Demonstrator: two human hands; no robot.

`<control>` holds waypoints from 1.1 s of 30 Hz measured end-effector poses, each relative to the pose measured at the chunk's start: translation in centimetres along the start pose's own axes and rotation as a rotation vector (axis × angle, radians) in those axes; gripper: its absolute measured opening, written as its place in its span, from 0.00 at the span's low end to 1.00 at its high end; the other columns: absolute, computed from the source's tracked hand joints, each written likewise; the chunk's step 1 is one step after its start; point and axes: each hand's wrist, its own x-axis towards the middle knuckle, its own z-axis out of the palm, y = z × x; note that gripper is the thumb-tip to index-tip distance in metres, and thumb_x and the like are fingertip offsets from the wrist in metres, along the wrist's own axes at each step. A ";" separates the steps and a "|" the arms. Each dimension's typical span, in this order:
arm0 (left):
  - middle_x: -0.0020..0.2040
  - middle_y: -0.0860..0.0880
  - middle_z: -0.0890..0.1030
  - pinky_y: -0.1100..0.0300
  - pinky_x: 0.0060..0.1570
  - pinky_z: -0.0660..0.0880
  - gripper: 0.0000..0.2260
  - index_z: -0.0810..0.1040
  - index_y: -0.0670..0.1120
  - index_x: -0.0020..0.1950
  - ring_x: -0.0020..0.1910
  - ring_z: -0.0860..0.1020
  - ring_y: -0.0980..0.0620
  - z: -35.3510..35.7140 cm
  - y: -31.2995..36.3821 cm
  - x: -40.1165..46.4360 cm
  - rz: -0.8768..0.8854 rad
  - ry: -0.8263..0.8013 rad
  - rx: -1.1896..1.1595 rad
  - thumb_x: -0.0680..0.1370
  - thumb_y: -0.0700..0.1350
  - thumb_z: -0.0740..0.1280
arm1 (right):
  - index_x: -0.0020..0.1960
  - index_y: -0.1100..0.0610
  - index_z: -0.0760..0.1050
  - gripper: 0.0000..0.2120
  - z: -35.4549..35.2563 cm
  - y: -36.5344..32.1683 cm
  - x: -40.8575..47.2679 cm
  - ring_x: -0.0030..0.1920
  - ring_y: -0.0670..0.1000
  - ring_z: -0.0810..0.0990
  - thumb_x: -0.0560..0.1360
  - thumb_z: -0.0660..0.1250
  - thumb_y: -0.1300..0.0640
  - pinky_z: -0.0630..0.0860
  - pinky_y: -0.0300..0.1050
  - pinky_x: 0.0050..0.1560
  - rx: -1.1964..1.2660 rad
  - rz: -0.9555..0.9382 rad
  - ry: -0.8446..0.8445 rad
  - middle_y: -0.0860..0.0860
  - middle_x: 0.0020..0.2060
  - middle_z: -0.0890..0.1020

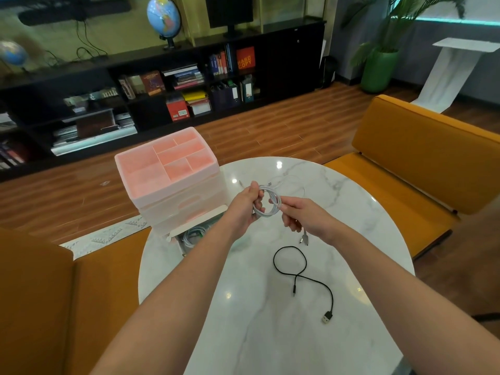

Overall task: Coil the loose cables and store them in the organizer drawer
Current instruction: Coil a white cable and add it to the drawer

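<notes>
We hold a coiled white cable (267,204) above the round white marble bench (351,212): our left hand (247,203) grips the loops, our right hand (300,216) pinches them at 3 o'clock. A loose black USB cable (297,277) lies at 6 o'clock. The pink plastic organizer (167,169) stands at 10 o'clock, its bottom drawer (192,234) open, holding cables. On the black bookshelf (284,50) an orange book (245,58) reads "HARD COPY".
</notes>
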 end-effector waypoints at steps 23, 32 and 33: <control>0.47 0.51 0.77 0.69 0.39 0.75 0.11 0.80 0.50 0.60 0.43 0.75 0.55 -2.7 1.6 -1.3 0.115 -0.199 0.574 0.82 0.50 0.62 | 0.48 0.52 0.75 0.06 2.1 0.0 2.0 0.40 0.49 0.76 0.78 0.65 0.49 0.73 0.45 0.41 -0.219 0.110 0.329 0.48 0.38 0.77; 0.36 0.51 0.79 0.61 0.31 0.70 0.06 0.83 0.50 0.51 0.32 0.74 0.55 -2.6 0.3 -0.7 0.306 0.144 0.881 0.78 0.50 0.68 | 0.42 0.54 0.72 0.14 2.6 -0.5 0.7 0.31 0.46 0.65 0.81 0.60 0.47 0.63 0.39 0.35 -0.166 0.073 0.063 0.48 0.32 0.69; 0.35 0.52 0.78 0.62 0.31 0.67 0.07 0.84 0.49 0.50 0.32 0.74 0.56 -2.4 0.2 -0.7 0.311 0.174 0.883 0.78 0.49 0.68 | 0.45 0.55 0.74 0.14 2.7 -0.6 0.7 0.32 0.46 0.66 0.81 0.60 0.45 0.64 0.39 0.36 -0.139 0.073 0.064 0.47 0.32 0.70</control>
